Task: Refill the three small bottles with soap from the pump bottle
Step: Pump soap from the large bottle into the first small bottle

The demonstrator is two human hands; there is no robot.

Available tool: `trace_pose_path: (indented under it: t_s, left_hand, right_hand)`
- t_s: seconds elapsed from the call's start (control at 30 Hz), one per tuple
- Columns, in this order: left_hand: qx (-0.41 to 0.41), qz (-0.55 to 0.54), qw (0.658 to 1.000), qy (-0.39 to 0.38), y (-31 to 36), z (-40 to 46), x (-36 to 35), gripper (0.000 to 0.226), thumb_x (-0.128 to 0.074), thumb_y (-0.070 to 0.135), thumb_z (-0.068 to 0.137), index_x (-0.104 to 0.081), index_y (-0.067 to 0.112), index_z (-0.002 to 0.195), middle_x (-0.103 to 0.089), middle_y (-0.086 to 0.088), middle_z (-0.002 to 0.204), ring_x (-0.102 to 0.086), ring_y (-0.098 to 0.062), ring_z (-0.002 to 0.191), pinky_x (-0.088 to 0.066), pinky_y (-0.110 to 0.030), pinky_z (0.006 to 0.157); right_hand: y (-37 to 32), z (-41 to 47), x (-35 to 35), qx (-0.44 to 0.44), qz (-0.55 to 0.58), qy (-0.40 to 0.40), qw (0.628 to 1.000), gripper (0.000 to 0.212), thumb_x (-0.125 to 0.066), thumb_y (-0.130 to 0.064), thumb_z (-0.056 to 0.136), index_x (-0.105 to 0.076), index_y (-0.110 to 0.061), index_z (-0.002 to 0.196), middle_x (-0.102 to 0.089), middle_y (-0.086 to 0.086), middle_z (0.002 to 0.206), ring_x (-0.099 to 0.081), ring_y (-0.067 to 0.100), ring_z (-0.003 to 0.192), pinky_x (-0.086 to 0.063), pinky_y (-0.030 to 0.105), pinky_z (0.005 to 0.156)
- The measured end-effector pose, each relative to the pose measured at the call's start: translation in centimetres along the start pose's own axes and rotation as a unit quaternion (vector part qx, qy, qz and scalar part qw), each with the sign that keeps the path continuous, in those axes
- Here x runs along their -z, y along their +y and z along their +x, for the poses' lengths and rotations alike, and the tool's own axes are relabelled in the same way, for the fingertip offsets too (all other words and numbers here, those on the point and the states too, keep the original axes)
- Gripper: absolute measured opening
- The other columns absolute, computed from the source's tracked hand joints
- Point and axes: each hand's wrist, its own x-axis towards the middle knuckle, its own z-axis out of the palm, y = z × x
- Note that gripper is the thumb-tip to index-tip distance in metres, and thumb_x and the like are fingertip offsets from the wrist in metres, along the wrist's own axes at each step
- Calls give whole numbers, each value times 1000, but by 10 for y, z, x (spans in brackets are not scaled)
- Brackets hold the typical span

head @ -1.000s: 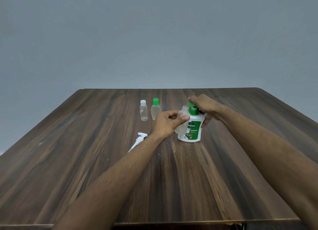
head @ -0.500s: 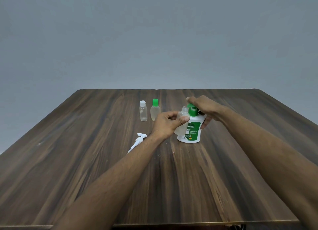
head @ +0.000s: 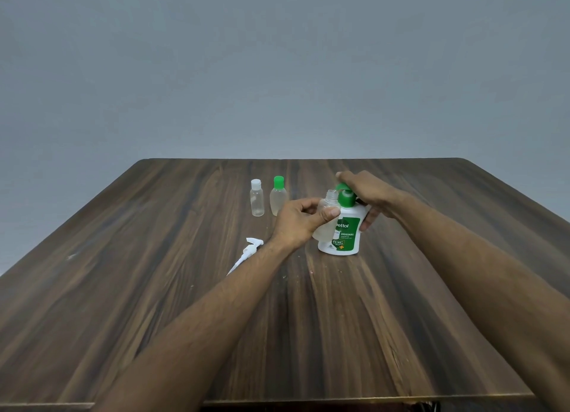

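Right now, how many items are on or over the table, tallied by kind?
Small bottles: 3: white-capped bottle, green-capped bottle, uncapped bottle held by the left hand
Pump bottle under the right hand: 1
Loose white pump head: 1
Total: 5

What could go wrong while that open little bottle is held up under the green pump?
The small open bottle has a narrow mouth, so soap from the pump bottle could miss and run onto the table. The left hand holds it beside the spout; a hard press by the right hand might jolt it.
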Motion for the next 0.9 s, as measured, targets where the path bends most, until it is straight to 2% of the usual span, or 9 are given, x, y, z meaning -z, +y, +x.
trace_pose_path:
  t_s: [0.13, 0.27, 0.37, 0.7, 0.9]
  left_hand:
    - [-7, -3, 1000, 0, 0, 0, 0, 15, -79, 24, 80, -75, 19, 94, -74, 6, 80, -69, -8, 75, -55, -24, 67]
    - [-5, -4, 1000, -1, 0, 1, 0, 18, -79, 26, 80, -75, 18, 96, -74, 1, 85, -69, -13, 80, -56, -31, 74]
    - [-6, -2, 1000, 0, -1, 1, 0, 19, -79, 27, 80, -75, 18, 96, -74, 2, 85, -69, -12, 80, -56, -31, 74]
    - [-6, 1, 1000, -1, -2, 1, 1, 21, -80, 30, 78, -75, 20, 96, -74, 8, 80, -69, -7, 77, -54, -25, 67]
    - [-3, -1, 1000, -2, -2, 2, 1, 27, -80, 31, 77, -75, 16, 99, -75, 1, 87, -70, -14, 83, -58, -37, 79]
  right_hand:
    - [-2, 1, -1, 1, -7, 3, 1000, 53, -36, -47, 102, -65, -2, 103, -71, 20, 90, -73, 35, 69, -62, 49, 56]
    - [-1, -2, -1, -3, 7, -3, 1000, 52, -37, -57, 100, -66, -14, 99, -73, 15, 92, -74, 35, 78, -61, 44, 56]
    - [-2, -4, 0, -4, 13, -2, 1000, 50, -38, -62, 99, -65, -20, 97, -72, 12, 96, -73, 34, 82, -59, 43, 55]
    - [-2, -1, 0, 5, -9, 1, 1000, 55, -39, -50, 103, -66, -3, 100, -71, 19, 88, -73, 36, 72, -62, 50, 57]
    - [0, -3, 1, -2, 5, -8, 1000, 56, -38, -63, 99, -66, -15, 100, -72, 14, 96, -74, 35, 83, -62, 46, 59]
